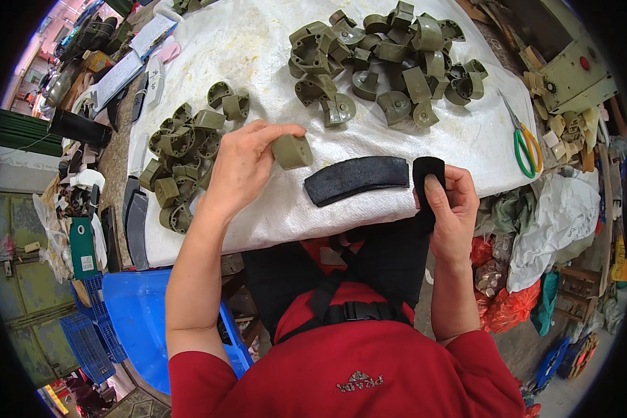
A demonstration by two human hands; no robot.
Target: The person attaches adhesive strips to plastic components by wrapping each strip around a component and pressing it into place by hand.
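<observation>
My left hand (247,164) pinches an olive-green moulded block (292,152) with a curved side, held just above the white woven sheet (272,209). In my right hand (451,202), a black flat strip (428,173) with a rounded end is gripped between thumb and fingers, by the sheet's near edge. Between the two hands lies a thick, slightly curved black pad (357,180). Left of my left wrist, a group of similar olive-green parts (181,143) is heaped together. Beyond, a larger pile of these parts (390,63) spreads over the far side of the sheet.
Scissors (524,143) with green and orange handles lie at the right. A grey-green machine box (578,76) with a red button stands at the far right. Papers (118,80) rest at the far left. Below the table's left side is a blue plastic tub (136,313).
</observation>
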